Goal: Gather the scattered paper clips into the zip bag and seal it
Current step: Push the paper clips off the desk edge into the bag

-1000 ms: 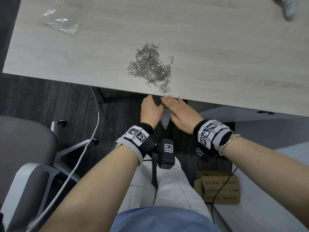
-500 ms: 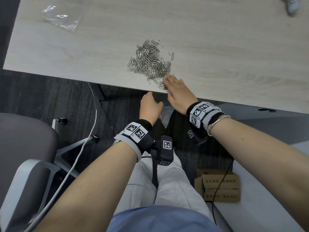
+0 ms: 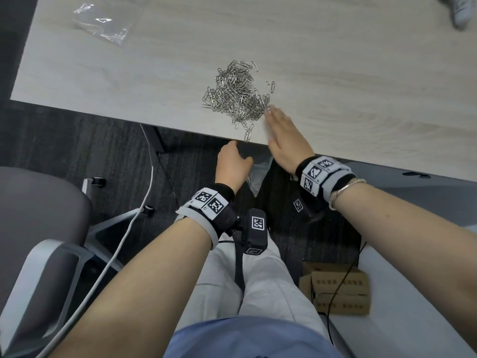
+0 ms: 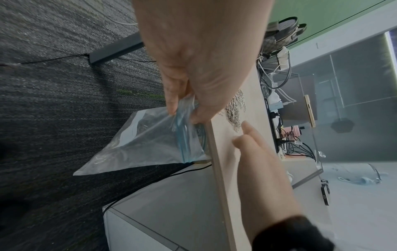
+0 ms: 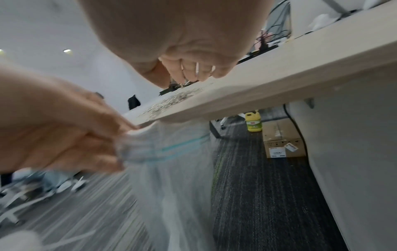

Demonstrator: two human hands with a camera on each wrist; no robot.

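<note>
A pile of silver paper clips (image 3: 236,95) lies on the light wooden table (image 3: 361,73) near its front edge, with a few strays trailing to the edge. My right hand (image 3: 277,125) lies flat on the table with straight fingers, its tips touching the pile's right side. Below the edge, my left hand (image 3: 233,161) pinches the top of the clear zip bag (image 4: 146,144) with its blue seal strip, holding the mouth against the table edge (image 4: 217,161). The bag hangs down, and I see some clips inside it. In the head view the bag (image 3: 260,171) is mostly hidden.
A crumpled clear plastic wrapper (image 3: 100,24) lies at the table's far left. A grey chair (image 3: 38,215) and a white cable (image 3: 124,228) are on my left. Cardboard boxes (image 3: 338,290) sit on the floor by a white cabinet (image 3: 413,280) at right.
My right hand has risen from below the table edge onto the tabletop and reached the right side of the clip pile. The left hand has kept the bag at the edge.
</note>
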